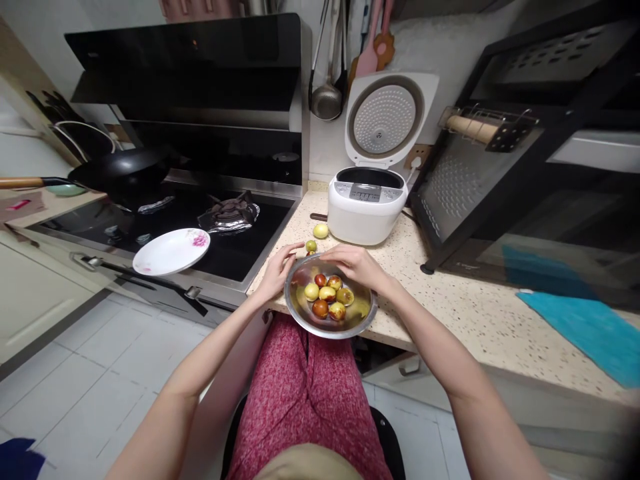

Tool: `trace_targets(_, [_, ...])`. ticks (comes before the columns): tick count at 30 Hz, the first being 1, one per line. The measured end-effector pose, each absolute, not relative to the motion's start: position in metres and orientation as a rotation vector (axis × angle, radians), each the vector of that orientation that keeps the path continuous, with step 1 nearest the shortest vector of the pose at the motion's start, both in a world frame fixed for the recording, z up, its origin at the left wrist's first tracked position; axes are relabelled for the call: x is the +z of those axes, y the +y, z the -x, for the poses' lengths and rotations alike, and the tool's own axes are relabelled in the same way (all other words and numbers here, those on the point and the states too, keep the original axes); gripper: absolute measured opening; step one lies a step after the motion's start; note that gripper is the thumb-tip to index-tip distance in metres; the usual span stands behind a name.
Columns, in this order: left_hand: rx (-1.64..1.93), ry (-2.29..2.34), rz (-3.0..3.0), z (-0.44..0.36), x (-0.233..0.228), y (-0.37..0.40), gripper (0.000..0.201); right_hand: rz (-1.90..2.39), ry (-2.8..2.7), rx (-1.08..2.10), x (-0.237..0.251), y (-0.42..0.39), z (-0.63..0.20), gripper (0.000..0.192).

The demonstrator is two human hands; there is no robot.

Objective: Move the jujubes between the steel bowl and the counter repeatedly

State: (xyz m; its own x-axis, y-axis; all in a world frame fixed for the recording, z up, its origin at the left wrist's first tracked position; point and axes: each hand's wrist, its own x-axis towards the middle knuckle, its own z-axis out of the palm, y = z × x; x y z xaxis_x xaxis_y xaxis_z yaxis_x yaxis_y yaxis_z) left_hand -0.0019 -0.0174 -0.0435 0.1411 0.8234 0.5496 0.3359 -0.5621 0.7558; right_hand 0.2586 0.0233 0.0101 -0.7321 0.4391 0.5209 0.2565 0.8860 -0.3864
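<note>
A metal bowl (356, 319) sits at the counter's front edge with several green and red-brown jujubes (327, 294) in it. At the bowl's left rim is my left hand (278, 269), its fingers stretched toward the small jujubes behind the bowl. My right hand (361, 265) reaches over the far rim, fingers extended and bent slightly down; their tips are partly hidden. Just behind the rim, between both hands, lies a green jujube (311, 246) with a reddish one partly covered below it. A larger yellow-green jujube (321, 231) rests farther back, beside the rice cooker (360, 220).
The rice cooker's lid stands up. Left of the counter, a white plate (171, 252) overhangs the front of the gas stove (265, 247), and a wok (123, 175) stands on the far burner. A blue cloth (583, 333) and a black rack (450, 220) are at right.
</note>
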Motion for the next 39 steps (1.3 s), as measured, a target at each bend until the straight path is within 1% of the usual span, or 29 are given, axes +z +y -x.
trace_targets(4, [1.179,0.932,-2.058,0.003,-0.048,-0.007,0.05,0.534,-2.419,0.344,0.009,0.025,-0.259,0.034])
trace_targets(5, [1.163,0.907,-2.071,0.002,-0.05,-0.003,0.05,0.545,-2.413,0.319,0.009,0.025,-0.259,0.032])
trace_targets(9, [1.15,0.869,-2.101,-0.001,-0.052,0.004,0.036,0.617,-2.397,0.239,0.008,0.028,-0.261,0.025])
trace_targets(12, [1.136,0.919,-2.13,-0.004,-0.05,0.001,0.035,0.666,-2.425,0.248,0.005,0.032,-0.262,0.027])
trace_targets(16, [1.214,0.985,-2.183,-0.005,-0.047,-0.003,0.035,0.678,-2.432,0.299,-0.001,0.036,-0.262,0.036])
trace_targets(21, [1.38,1.086,-2.13,-0.003,-0.047,-0.005,0.025,0.642,-2.419,0.37,-0.001,0.037,-0.262,0.041])
trace_targets(25, [1.6,1.11,-1.953,-0.001,-0.043,-0.009,0.029,0.639,-2.436,0.387,0.0,0.037,-0.262,0.04])
trace_targets(28, [1.687,1.005,-1.905,0.002,-0.04,-0.015,0.031,0.655,-2.444,0.388,-0.001,0.038,-0.262,0.043])
trace_targets(30, [1.665,0.939,-1.955,0.004,-0.038,-0.019,0.031,0.671,-2.444,0.385,-0.002,0.038,-0.262,0.046])
trace_targets(34, [1.49,0.84,-2.083,0.007,-0.035,-0.023,0.03,0.675,-2.442,0.364,-0.004,0.038,-0.262,0.051])
trace_targets(39, [1.364,0.761,-2.074,0.011,-0.036,-0.021,0.028,0.653,-2.447,0.333,-0.005,0.037,-0.262,0.054])
